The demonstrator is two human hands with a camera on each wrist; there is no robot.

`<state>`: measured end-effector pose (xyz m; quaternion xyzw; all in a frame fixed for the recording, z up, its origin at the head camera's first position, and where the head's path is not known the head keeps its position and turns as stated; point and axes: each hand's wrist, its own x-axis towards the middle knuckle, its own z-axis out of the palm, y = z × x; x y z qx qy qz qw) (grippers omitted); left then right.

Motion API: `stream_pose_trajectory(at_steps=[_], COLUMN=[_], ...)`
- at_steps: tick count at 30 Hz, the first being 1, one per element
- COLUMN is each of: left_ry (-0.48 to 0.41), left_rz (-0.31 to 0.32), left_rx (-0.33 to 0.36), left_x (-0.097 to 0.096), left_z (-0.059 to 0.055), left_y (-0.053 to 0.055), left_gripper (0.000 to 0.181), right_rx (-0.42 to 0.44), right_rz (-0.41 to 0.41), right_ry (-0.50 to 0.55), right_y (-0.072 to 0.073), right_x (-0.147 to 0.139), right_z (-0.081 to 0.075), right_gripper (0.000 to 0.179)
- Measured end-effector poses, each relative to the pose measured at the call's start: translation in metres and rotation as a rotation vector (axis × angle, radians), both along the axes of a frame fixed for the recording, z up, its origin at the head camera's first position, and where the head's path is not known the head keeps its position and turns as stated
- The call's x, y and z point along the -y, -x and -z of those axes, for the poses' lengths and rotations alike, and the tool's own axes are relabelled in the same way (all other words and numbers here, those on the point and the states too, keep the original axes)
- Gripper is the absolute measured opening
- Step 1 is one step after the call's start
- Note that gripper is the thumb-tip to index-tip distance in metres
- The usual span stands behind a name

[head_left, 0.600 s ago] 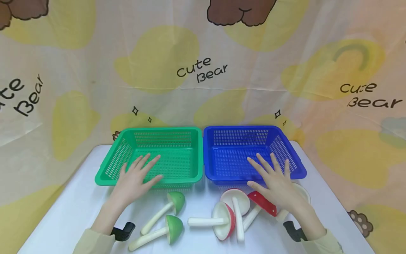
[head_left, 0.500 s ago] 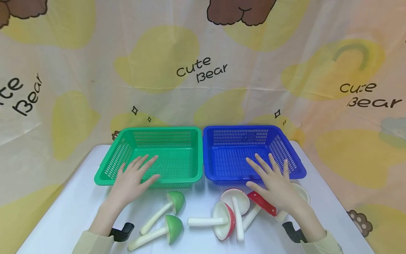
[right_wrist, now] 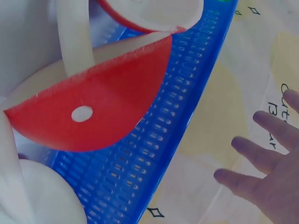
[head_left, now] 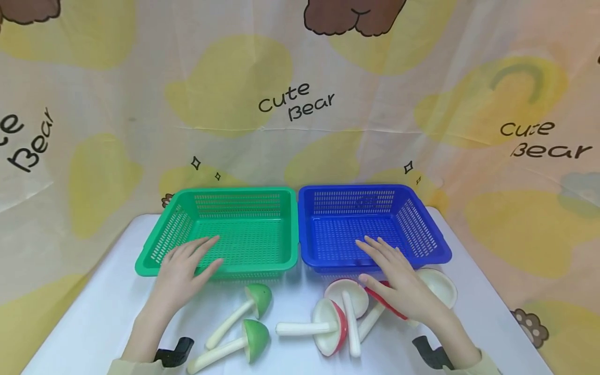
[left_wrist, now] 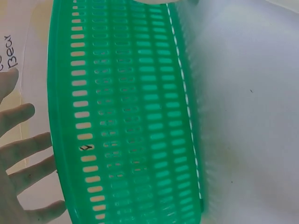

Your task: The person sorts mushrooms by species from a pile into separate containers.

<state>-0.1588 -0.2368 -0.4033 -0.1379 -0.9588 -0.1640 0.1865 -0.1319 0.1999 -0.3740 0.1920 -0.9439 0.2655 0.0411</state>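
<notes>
My left hand (head_left: pixel 180 273) hovers over the front left of a green plastic basket (head_left: pixel 244 224), fingers extended and holding nothing. Over the front of a blue basket (head_left: pixel 349 226) is my right hand (head_left: pixel 398 281), also with straight fingers and no object. Two toy mushrooms with green caps, one farther back (head_left: pixel 259 299) and one nearer (head_left: pixel 255 341), lie in front of the green basket. Several red-capped mushrooms (head_left: pixel 342 325) lie before the blue one. One red cap (right_wrist: pixel 93 102) with a white spot fills much of the right wrist view; my right hand partly covers it in the head view.
Both baskets stand side by side at the back of a white-covered table (head_left: pixel 84 317). Behind them hangs a patterned cloth (head_left: pixel 234 83) with "Cute Bear" lettering. At the right, a mushroom with its pale underside showing (head_left: pixel 438 286) lies close to the blue basket.
Both hands have drawn back a little toward me, the left also shifting left. The right hand's fingers have come closer together. The mushrooms and baskets stay put as the head view shifts slightly.
</notes>
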Motion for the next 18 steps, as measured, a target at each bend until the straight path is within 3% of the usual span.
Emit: stream_pose_trajectory(at_steps=[9,18], left_ry=[-0.044,-0.073], left_rz=[-0.041,-0.086], left_rx=[-0.014,-0.032], left_x=[0.012,0.023], left_z=[0.009,0.016], left_y=[-0.007,-0.015], left_gripper=[0.046,0.043], right_rx=[-0.033,-0.02], right_rz=[-0.033,-0.043], right_ry=[0.027,0.061], right_y=[-0.011,-0.018], right_x=[0.008,0.02], right_z=[0.0,0.011], right_gripper=[0.062,0.057])
